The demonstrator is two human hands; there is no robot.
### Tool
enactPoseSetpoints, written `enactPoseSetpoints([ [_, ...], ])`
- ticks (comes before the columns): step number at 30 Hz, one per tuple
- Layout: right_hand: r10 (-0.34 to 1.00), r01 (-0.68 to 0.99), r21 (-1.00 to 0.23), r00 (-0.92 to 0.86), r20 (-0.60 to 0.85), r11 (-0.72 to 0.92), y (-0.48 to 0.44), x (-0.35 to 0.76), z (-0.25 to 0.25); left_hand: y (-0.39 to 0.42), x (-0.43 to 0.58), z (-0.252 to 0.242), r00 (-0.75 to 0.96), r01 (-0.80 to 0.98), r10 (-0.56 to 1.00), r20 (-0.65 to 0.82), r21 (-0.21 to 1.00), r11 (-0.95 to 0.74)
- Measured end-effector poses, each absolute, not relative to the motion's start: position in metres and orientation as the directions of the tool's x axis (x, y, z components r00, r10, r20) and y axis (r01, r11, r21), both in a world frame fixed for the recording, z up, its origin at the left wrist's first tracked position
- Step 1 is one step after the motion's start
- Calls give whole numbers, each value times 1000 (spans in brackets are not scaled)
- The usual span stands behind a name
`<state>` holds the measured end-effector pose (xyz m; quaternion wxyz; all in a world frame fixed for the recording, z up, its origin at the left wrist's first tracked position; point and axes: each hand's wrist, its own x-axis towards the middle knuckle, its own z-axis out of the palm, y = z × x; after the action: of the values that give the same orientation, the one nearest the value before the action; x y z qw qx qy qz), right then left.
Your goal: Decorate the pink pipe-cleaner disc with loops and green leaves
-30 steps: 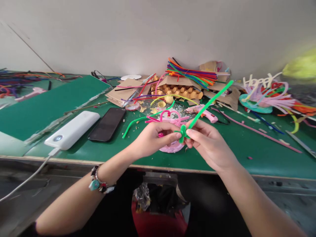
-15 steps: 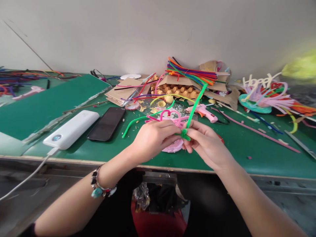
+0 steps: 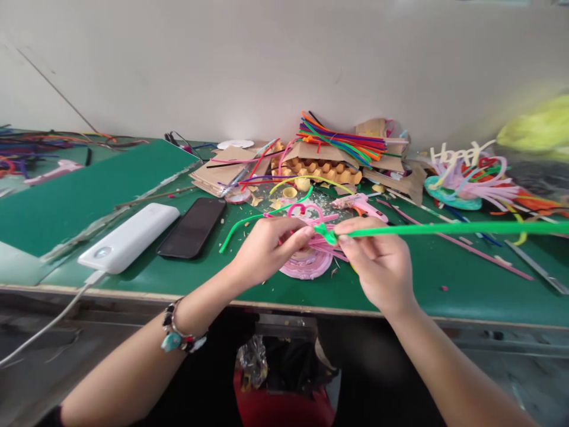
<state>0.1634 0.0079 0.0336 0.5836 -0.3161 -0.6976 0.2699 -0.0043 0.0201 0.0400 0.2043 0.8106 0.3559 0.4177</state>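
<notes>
My left hand [image 3: 267, 249] and my right hand [image 3: 377, 261] meet above the front of the green table [image 3: 466, 284]. Both pinch the folded end of a green pipe cleaner [image 3: 444, 229]. Its long free end runs out level to the right, past the frame edge. Just behind my fingers a pink pipe-cleaner piece [image 3: 306, 261] lies on the table with pink strands sticking out. My left wrist wears a beaded bracelet [image 3: 175, 332].
A white power bank [image 3: 128, 237] with its cable and a black phone [image 3: 193, 227] lie to the left. Behind are a pink glue gun [image 3: 362, 206], cardboard scraps, an egg tray [image 3: 317, 168], a bundle of coloured pipe cleaners [image 3: 342, 139] and a pastel "Happy" decoration [image 3: 466, 172].
The pipe cleaner's free end pointed up and back to the right, then steeper; now it has swung down to lie level, pointing right. My hands stayed in place, still pinching the folded end.
</notes>
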Motion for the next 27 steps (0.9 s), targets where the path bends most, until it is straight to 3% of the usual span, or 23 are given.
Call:
enactPoseSetpoints([
  [3, 574, 276, -513, -223, 788, 813, 6, 165, 34, 16, -1, 43, 471, 201, 778, 417, 808, -554],
  [7, 491, 389, -367, -294, 820, 845, 5, 166, 36, 12, 2, 44, 452, 168, 809, 377, 854, -492],
  [10, 490, 431, -352, -267, 830, 831, 7, 165, 37, 12, 2, 45, 453, 145, 824, 341, 884, -445],
  [13, 496, 449, -364, -221, 840, 816, 8, 165, 36, 12, 3, 46, 480, 15, 833, 274, 947, -320],
  [19, 583, 467, -459, -161, 796, 756, 8, 165, 35, 9, 10, 41, 406, -162, 887, 218, 973, -165],
  [27, 503, 509, -342, -218, 836, 790, 9, 166, 35, 5, 17, 36, 349, -141, 901, 256, 965, -219],
])
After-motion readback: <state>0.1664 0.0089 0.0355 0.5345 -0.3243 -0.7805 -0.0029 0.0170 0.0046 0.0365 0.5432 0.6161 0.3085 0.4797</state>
